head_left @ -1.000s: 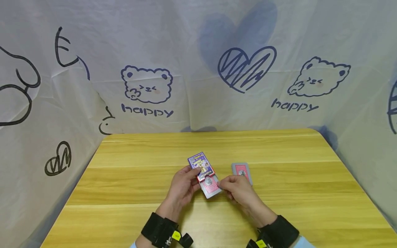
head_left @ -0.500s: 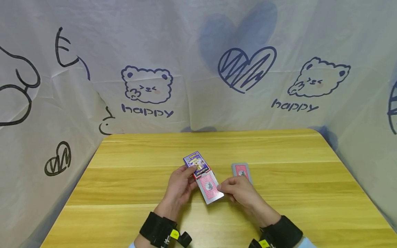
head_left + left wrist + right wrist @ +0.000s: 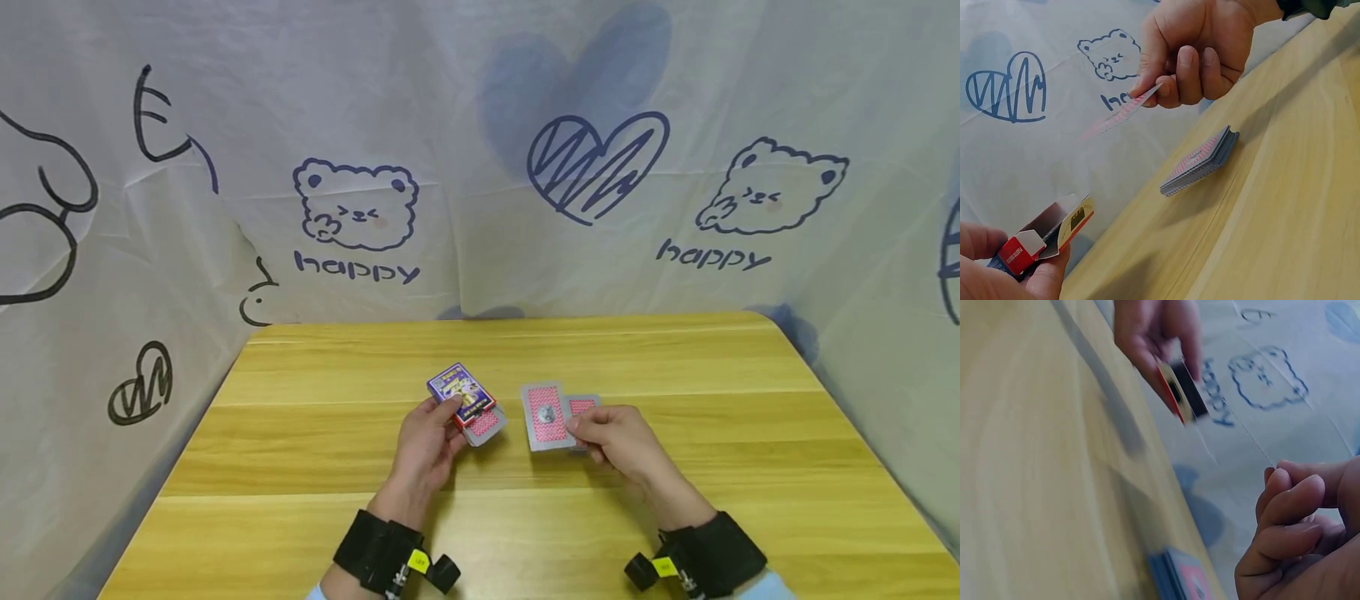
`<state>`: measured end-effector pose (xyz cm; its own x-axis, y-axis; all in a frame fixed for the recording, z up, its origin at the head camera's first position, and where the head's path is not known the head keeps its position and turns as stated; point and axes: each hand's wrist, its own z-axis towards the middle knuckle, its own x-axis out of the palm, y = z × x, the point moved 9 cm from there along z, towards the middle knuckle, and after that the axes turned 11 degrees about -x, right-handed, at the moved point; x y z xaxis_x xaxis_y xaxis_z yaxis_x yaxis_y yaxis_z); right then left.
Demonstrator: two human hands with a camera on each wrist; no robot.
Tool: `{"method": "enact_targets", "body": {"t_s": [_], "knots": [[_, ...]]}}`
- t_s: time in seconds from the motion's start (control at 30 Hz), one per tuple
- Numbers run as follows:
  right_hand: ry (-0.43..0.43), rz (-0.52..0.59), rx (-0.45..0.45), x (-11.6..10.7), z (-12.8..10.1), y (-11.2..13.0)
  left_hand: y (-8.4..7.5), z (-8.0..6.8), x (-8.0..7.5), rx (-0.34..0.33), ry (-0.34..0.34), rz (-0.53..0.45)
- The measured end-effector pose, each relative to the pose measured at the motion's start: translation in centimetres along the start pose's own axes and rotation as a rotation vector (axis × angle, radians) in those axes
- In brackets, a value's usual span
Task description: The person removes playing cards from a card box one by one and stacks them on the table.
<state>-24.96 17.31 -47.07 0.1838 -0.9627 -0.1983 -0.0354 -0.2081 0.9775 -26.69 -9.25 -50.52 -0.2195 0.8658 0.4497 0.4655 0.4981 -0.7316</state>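
Gripping the card box (image 3: 460,392) with curled fingers and thumb, the left hand (image 3: 427,446) holds it above the wooden table (image 3: 315,450), its open flap end turned toward the person and a red-backed card showing at the mouth. To the right of the box, the right hand (image 3: 617,433) pinches a single playing card (image 3: 545,416) between thumb and bent fingers, the card's red patterned back facing up. Just beyond that card, farther right of the box, a small stack of cards (image 3: 583,406) lies face down on the table; the left wrist view shows the held card raised in the air, apart from the stack below it. Behind the box, a white cloth backdrop (image 3: 480,158) printed with bears, hearts and the word "happy" rises from the table's far edge.
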Motion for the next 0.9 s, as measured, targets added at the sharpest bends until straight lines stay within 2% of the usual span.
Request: {"method": "enact_targets", "body": {"t_s": [0.17,0.4,0.67,0.9], "knots": [[-0.069,-0.068,0.009,-2.7,0.5,-0.4,0.0,-0.1,0.3,0.001,0.014,0.014],[-0.100,-0.176,0.033,-5.2,1.0,-1.7,0.1,-0.2,0.4,-0.017,0.010,0.040],[-0.120,-0.189,0.107,-6.5,1.2,-3.1,0.2,-0.3,0.6,-0.025,0.011,0.067],[-0.108,-0.187,0.131,-6.1,1.3,-3.9,0.2,-0.5,0.5,-0.026,0.008,0.075]]}}
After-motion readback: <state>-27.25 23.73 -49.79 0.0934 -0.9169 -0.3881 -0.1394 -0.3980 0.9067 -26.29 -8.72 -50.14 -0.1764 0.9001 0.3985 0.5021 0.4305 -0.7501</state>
